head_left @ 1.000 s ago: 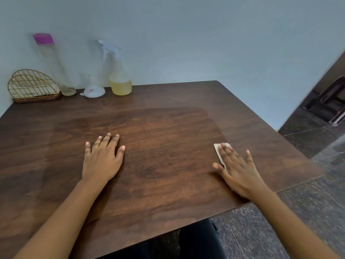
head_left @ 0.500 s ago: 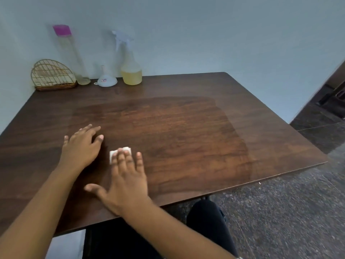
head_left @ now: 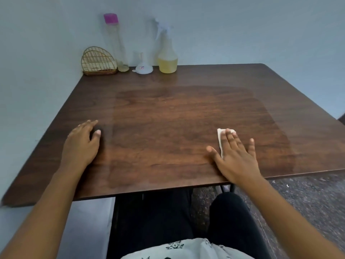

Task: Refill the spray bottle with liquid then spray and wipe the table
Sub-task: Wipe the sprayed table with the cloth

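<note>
The dark wooden table [head_left: 177,113] carries a duller, damp-looking patch across its middle. My right hand [head_left: 236,156] lies flat near the front right, pressing a small white folded cloth [head_left: 221,138] onto the wood; only the cloth's far and left edge shows. My left hand [head_left: 81,144] rests flat on the front left of the table, fingers spread, holding nothing. The clear spray bottle [head_left: 167,51] with yellowish liquid in its base stands at the back edge against the wall. A white funnel [head_left: 143,68] sits upside down just left of it.
A tall clear bottle with a pink cap [head_left: 116,43] and a gold wire napkin holder [head_left: 99,61] stand at the back left corner. The wall runs along the table's back and left. Dark speckled floor lies to the right; my legs are under the front edge.
My right hand has slid the cloth from the front left, beside my left hand, back across to the front right. My left hand stays flat on the left.
</note>
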`<state>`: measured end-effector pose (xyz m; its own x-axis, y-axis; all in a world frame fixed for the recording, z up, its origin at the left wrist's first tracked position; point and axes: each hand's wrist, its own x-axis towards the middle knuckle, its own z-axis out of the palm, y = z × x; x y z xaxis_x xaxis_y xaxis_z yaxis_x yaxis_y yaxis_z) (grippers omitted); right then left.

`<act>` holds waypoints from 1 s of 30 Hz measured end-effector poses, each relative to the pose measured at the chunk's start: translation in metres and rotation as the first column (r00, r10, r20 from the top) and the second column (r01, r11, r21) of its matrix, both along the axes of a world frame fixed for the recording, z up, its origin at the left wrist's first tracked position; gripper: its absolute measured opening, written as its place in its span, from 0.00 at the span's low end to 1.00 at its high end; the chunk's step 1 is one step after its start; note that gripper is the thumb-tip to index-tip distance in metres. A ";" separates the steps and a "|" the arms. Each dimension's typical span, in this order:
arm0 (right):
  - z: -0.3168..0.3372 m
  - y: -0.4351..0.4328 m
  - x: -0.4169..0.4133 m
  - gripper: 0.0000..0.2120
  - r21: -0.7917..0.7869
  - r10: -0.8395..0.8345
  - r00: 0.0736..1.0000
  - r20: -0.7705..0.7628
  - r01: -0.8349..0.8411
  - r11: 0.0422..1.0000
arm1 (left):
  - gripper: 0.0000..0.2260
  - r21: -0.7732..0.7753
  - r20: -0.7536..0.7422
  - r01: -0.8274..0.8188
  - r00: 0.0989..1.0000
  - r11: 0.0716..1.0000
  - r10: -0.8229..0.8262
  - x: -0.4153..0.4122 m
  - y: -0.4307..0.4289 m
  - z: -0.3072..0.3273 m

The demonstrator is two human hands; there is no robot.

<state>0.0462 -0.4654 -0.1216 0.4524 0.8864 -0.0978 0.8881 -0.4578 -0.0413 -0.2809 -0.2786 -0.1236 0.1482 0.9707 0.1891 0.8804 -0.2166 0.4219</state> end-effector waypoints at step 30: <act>-0.015 -0.089 0.024 0.30 0.066 0.300 0.843 0.445 -0.365 0.929 | 0.16 0.028 -0.115 0.038 0.993 0.999 -0.035 0.013 -0.011 0.004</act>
<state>0.0697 -0.5547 -0.1366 0.0963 0.9803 0.1723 0.9326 -0.1494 0.3286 -0.2679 -0.2899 -0.1193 0.2059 0.9583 0.1981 0.9136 -0.2608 0.3119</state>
